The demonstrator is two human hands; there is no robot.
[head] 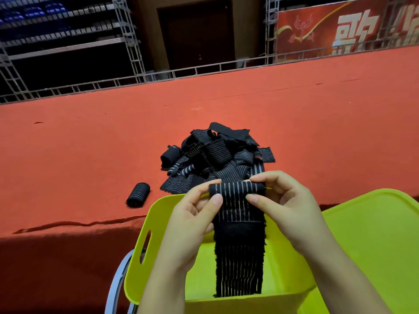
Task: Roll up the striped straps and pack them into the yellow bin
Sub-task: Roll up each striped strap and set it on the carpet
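Note:
Both hands hold one black strap with pale stripes (239, 257) above the yellow bin (145, 225). Its top end is curled into a small roll between my fingers, and the rest hangs down into the bin. My left hand (192, 214) pinches the roll's left end. My right hand (283, 200) pinches its right end with thumb and fingertips. A pile of loose striped straps (215, 159) lies on the red surface just beyond the bin. One finished roll (138, 194) lies on its side to the left of the pile.
The red carpeted surface (90, 143) stretches wide to the left, right and back. A yellow lid or second bin (374, 234) sits at the right. A grey metal ring (118, 282) shows under the bin's left side. Metal railing and scaffolding stand at the back.

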